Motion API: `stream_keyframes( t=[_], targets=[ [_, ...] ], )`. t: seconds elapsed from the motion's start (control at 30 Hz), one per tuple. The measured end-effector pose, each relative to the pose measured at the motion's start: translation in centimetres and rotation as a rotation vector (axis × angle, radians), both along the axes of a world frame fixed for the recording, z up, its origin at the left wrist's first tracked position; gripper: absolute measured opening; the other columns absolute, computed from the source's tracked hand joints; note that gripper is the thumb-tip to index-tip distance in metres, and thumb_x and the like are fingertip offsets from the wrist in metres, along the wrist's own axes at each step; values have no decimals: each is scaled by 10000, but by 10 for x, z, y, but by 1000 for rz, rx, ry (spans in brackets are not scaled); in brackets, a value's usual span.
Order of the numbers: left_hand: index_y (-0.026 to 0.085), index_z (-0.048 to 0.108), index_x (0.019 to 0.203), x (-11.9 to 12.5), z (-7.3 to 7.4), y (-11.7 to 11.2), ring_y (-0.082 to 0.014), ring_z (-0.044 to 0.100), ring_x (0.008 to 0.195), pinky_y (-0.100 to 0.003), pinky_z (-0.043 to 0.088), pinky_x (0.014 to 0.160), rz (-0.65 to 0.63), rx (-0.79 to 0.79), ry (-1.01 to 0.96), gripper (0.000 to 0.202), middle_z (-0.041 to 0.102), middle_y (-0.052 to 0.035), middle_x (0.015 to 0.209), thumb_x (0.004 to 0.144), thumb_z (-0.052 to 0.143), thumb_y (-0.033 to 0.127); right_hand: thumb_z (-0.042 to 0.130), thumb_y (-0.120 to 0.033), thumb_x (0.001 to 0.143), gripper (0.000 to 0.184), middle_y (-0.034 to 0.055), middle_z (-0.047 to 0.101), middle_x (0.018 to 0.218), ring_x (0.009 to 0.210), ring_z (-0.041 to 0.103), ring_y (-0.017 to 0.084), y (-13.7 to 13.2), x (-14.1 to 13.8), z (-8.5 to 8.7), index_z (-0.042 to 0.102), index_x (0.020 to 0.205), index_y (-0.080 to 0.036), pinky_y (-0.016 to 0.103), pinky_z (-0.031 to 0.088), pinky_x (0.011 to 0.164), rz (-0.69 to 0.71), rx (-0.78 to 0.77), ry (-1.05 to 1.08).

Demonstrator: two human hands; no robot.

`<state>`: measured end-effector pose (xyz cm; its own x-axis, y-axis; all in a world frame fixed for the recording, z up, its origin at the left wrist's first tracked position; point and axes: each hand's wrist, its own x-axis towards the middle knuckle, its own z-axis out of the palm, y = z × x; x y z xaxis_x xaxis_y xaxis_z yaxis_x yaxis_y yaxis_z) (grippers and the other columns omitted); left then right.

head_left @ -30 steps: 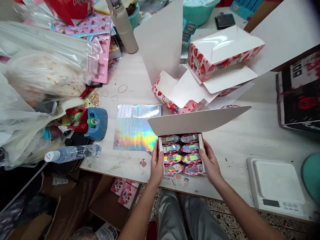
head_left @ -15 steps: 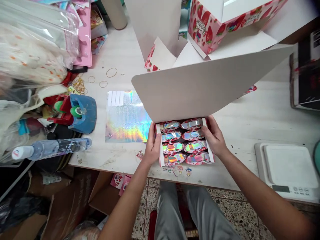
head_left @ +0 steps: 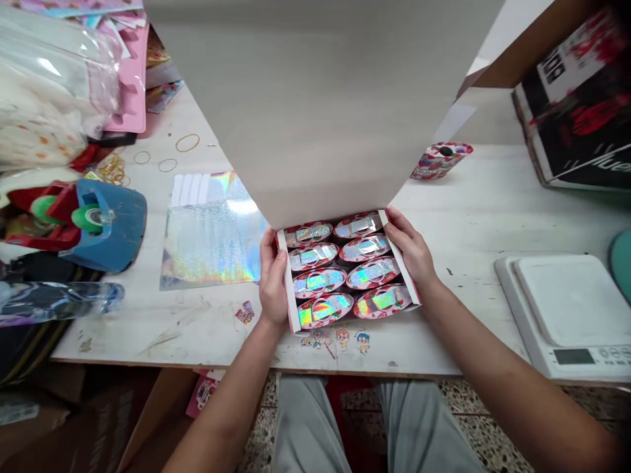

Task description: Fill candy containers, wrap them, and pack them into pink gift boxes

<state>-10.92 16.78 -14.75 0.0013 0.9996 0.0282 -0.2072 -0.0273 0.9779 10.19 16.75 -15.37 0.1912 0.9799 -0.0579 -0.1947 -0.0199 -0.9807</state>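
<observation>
A small open carton (head_left: 294, 320) sits at the near edge of the white table, filled with several round cups (head_left: 345, 272) that have shiny holographic lids. My left hand (head_left: 273, 279) grips its left wall and my right hand (head_left: 410, 246) grips its right wall, fingers curled over the rims. The carton's big white lid flap (head_left: 320, 105) stands up and tilts toward me, hiding much of the table behind it.
A holographic sheet (head_left: 210, 233) lies left of the carton, with a blue tape dispenser (head_left: 106, 220), a water bottle (head_left: 54, 301) and rubber bands (head_left: 187, 142) further left. A white scale (head_left: 566, 315) stands at the right, a dark box (head_left: 576, 112) behind it, a lone cup (head_left: 438, 159) mid-table.
The lid flap has swung up and toward me, now covering the strawberry boxes behind. Both hands stay on the carton's sides; the view has dropped closer.
</observation>
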Motion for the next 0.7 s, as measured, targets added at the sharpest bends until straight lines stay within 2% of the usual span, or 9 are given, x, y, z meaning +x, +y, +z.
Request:
stream_keyframes(
  t=[0.17,0.27,0.4,0.57,0.7],
  targets=[
    [350,395,1297,11,-3,-19,-214,307,1345,-404,273,1126,31,36,-58,412,392,25,1397,892,444,405,561,-444,812,432,4,636,1111,1039,605,236,-6,13,-7,511,1216,-302,413,524,866,105,72,-35],
    [344,412,1289,16,-5,-26,-226,302,1347,-414,274,1121,40,43,-78,405,397,22,1392,892,447,408,567,-424,807,421,5,641,1091,1028,608,234,-9,18,-7,519,1206,-299,405,523,860,123,88,-44],
    [347,400,1298,16,-5,-33,-217,375,1298,-408,308,1100,52,68,-55,416,434,4,1353,888,457,383,597,-399,785,407,6,635,1105,1012,611,233,-18,21,-6,538,1174,-293,402,518,852,84,106,-61],
    [380,325,1334,10,-6,-33,-187,495,1181,-383,368,1050,27,120,14,501,490,-10,1275,866,503,361,608,-402,782,476,-12,635,1092,950,622,195,-25,22,-7,475,1236,-345,373,520,813,46,137,-77],
    [342,375,1274,8,-6,-36,-191,534,1126,-380,424,986,35,175,92,421,504,-31,1262,871,495,370,581,-379,800,337,6,624,1089,1004,590,194,-27,27,-3,555,1128,-303,375,479,878,5,295,-214]
  ],
)
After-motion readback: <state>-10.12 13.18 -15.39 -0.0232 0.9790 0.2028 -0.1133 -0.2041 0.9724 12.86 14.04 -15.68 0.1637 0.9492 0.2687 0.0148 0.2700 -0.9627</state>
